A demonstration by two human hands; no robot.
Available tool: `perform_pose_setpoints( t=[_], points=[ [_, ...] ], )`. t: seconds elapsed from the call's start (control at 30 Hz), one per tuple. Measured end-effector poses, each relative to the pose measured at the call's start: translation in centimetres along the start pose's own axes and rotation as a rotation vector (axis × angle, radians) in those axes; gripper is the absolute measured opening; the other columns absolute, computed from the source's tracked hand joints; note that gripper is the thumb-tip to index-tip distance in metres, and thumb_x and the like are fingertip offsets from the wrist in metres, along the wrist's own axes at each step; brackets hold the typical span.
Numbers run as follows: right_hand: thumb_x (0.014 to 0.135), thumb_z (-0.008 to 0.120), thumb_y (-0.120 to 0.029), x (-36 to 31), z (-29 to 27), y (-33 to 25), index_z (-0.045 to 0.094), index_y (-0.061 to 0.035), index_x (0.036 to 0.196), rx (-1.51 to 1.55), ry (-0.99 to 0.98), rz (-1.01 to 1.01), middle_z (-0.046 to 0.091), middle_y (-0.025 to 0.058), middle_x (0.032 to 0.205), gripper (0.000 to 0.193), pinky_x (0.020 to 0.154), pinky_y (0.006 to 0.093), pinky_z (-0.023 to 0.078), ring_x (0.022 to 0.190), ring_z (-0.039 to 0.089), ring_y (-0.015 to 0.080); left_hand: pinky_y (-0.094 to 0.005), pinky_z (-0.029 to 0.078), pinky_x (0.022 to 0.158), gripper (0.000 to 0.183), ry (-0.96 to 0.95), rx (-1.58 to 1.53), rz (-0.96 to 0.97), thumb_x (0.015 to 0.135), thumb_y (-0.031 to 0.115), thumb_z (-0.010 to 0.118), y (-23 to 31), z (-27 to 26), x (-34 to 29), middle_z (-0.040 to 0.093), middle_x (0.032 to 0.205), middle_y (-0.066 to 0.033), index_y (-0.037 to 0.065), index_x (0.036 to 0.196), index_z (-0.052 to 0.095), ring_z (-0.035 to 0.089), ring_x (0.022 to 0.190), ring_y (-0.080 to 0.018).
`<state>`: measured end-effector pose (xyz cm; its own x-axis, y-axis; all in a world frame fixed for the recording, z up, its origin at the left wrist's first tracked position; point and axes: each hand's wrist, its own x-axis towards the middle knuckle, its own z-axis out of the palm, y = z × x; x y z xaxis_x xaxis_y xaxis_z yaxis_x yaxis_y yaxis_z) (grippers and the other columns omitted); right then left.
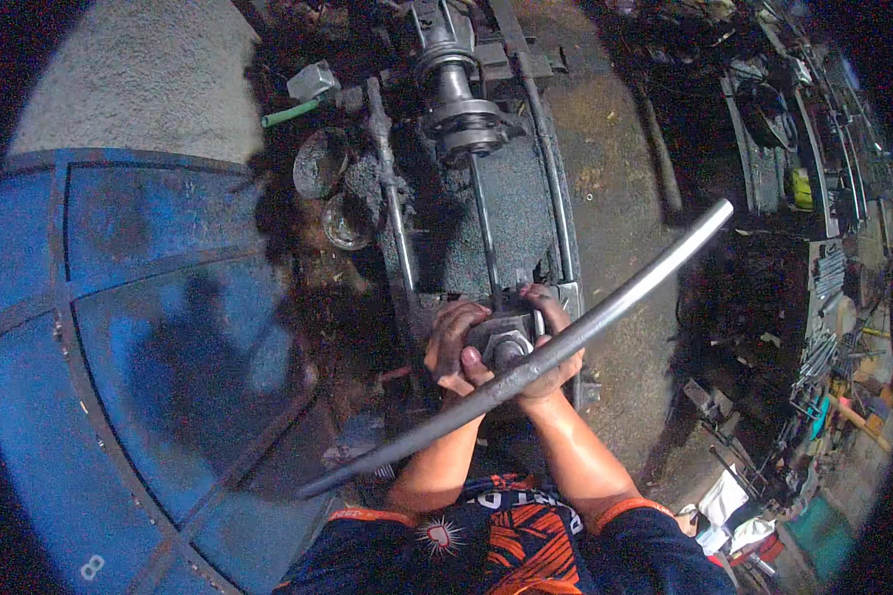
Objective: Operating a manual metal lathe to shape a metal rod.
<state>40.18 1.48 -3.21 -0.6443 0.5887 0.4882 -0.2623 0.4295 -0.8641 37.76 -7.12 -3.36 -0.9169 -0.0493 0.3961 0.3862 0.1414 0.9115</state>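
Note:
A dark steel block (pixel 507 324) with a thick round stud on top sits at the near end of a machine with two long rails. My left hand (pixel 453 342) is curled round the block's left side, its thumb near the stud. From the right, my right hand (pixel 563 359) wraps the same block, fingers over its far edge; a small bright metal piece shows beside them. A long, slightly bent steel bar (pixel 605 319) crosses above the stud from lower left to upper right. It hides part of my right hand and both wrists.
Beyond the block, a thin rod (pixel 484 228) runs to a flanged metal assembly (pixel 466 127), over grey metal shavings (pixel 511 208). Two round pans (pixel 347 220) lie left of the rails. Blue metal panels (pixel 169 337) stand farther left. Tools (pixel 822 347) crowd the right side.

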Motion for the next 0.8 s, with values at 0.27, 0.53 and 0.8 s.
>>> perform_pose_setpoints(
  t=[0.27, 0.53, 0.8],
  points=[
    [0.086, 0.055, -0.024, 0.25, 0.06, -0.12, 0.057, 0.008, 0.104, -0.047, -0.037, -0.048, 0.064, 0.024, 0.092, 0.037, 0.079, 0.0436, 0.052, 0.086, 0.065, 0.0364, -0.0451, 0.049, 0.073, 0.039, -0.007, 0.032, 0.09, 0.09, 0.031, 0.04, 0.42, -0.03, 0.59, 0.061, 0.079, -0.0186, -0.005, 0.092, 0.056, 0.061, 0.075, -0.0324],
    [0.083, 0.059, -0.021, -0.21, 0.05, -0.15, 0.058, 0.0087, 0.101, -0.101, -0.03, -0.042, 0.064, 0.0218, 0.091, 0.035, 0.08, 0.0431, 0.052, 0.087, 0.064, 0.0356, -0.0448, 0.049, 0.074, 0.039, 0.016, 0.008, 0.072, 0.089, 0.03, 0.041, 0.47, -0.08, 0.68, 0.061, 0.08, -0.0189, -0.005, 0.089, 0.057, 0.061, 0.076, -0.0323],
    [0.088, 0.054, -0.023, -0.31, -0.08, 0.1, 0.058, 0.0084, 0.101, -0.073, -0.024, -0.096, 0.064, 0.0208, 0.091, 0.034, 0.08, 0.0435, 0.052, 0.088, 0.065, 0.0346, -0.0449, 0.048, 0.073, 0.038, 0.012, 0.009, 0.062, 0.088, 0.029, 0.04, 0.44, 0.01, 0.57, 0.061, 0.079, -0.0187, -0.005, 0.088, 0.057, 0.061, 0.075, -0.0322]
  ],
)
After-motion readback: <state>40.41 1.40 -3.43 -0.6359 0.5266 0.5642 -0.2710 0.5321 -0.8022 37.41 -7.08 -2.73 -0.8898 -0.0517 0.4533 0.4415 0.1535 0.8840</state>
